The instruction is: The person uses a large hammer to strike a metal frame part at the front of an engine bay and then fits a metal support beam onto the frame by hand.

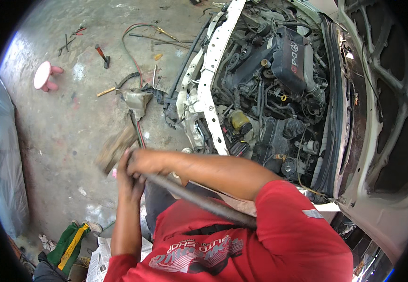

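i see no screens or signs here. on the black engine cover in the open bay, upper right, sits a small round red-and-white badge with pale raised lettering just below it. low at the left edge of the red shirt, folded newspaper sheets lie on the floor, white with dark print. the shirt's chest carries a white and dark printed emblem.

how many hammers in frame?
2. A sledgehammer, head blurred, gripped by both the left hand and right hand at centre-left. A small hammer lies on the concrete floor, upper left. More may be hidden among the scattered tools.
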Demonstrator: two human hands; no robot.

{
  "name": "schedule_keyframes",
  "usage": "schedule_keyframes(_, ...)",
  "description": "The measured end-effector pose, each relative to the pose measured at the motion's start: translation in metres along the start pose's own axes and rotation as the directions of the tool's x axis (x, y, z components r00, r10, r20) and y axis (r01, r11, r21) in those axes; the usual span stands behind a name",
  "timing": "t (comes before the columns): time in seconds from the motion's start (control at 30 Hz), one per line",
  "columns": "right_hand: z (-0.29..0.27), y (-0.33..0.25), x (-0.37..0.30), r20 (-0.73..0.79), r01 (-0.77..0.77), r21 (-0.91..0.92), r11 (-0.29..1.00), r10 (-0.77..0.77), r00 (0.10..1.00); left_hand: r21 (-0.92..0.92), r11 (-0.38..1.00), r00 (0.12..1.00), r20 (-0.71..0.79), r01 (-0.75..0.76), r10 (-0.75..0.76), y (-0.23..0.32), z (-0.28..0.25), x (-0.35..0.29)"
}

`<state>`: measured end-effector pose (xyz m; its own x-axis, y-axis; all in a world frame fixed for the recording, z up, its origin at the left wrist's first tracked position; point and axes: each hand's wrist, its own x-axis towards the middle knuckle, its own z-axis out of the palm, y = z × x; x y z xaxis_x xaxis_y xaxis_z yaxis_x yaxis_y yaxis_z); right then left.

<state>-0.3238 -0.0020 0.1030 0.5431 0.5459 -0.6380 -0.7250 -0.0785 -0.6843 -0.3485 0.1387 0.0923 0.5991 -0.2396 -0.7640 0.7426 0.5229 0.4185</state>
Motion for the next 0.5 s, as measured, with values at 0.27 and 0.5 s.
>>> schedule_keyframes(0.27,0.055,-0.007,-0.017,0.26,0.115,-0.279,0.953,-0.04,0.965,0.094,0.974,0.957,-0.189,-0.205,0.22,-0.031,-0.077,-0.069)
schedule_keyframes(0.5,-0.12,0.005,-0.074,-0.377,0.115,0.076,0.99,-0.079,0.923,0.265,0.957,0.942,0.334,-0.117,0.023,-0.052,0.114,0.079)
